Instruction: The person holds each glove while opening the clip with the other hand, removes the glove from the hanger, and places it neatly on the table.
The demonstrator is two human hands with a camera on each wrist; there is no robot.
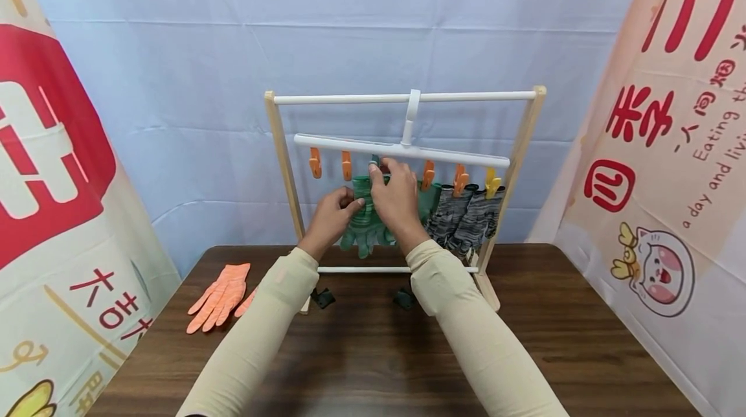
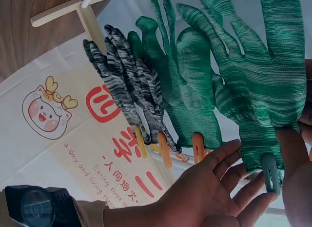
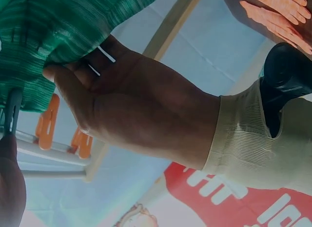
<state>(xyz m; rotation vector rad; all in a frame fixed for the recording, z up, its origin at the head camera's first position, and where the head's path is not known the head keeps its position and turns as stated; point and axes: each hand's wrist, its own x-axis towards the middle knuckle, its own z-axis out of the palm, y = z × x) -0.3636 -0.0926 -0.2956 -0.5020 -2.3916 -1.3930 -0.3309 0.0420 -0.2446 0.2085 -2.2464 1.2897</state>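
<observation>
In the head view a green striped knit glove (image 1: 362, 210) hangs below a white hanger (image 1: 350, 144), fingers down. My left hand (image 1: 332, 215) pinches the glove's side edge near the cuff between thumb and fingers. My right hand (image 1: 399, 200) is at the cuff, its thumb and forefinger pinching the grey-green clip (image 1: 374, 160). The left wrist view shows this clip (image 2: 271, 173) over the cuff edge, right fingertips at its end. In the right wrist view the right thumb presses the clip (image 3: 13, 110). Another green glove (image 1: 429, 200) hangs behind the right hand, partly hidden.
Black-and-grey gloves (image 1: 466, 216) hang at the right from an orange clip (image 1: 460, 179) and a yellow clip (image 1: 492, 182). An orange clip (image 1: 315, 163) dangles at the hanger's left. The hanger hooks over a rack's rail (image 1: 350, 99). Orange gloves (image 1: 221, 297) lie on the table's left.
</observation>
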